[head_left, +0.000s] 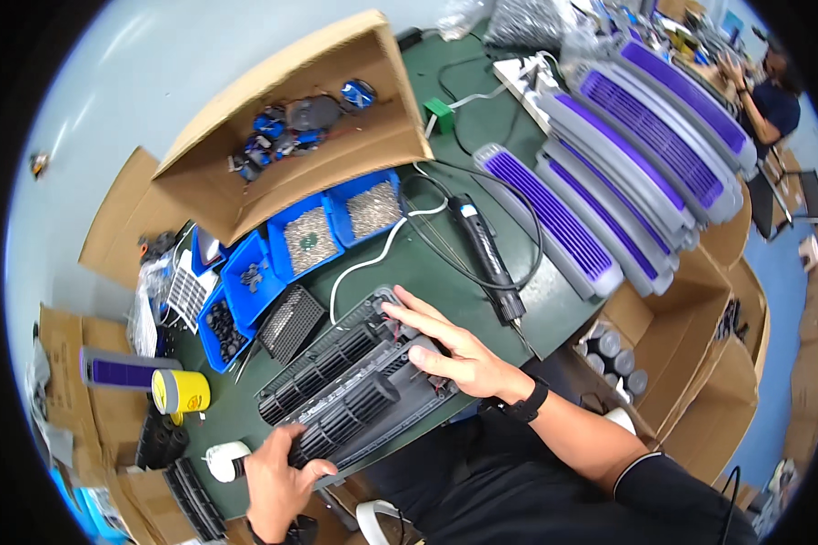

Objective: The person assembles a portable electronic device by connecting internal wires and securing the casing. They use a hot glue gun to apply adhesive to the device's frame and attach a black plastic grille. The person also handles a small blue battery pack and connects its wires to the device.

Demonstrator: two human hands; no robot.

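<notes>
L grip (277, 477) closed round blk roller (347, 418) (R grip (468, 359) spread, on dk-grey housing (411, 400))

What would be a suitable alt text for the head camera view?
A person's left hand and right hand touch an open dark casing with ribbed rollers on a green table. Beyond are blue bins of small metal parts, a cardboard box and a screwdriver; purple-and-grey panels lie at upper right.

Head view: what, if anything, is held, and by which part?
Left hand apparently holds the nearer black fan rotor by its left end; right hand touches grey housing, right end; grip unclear.
</notes>
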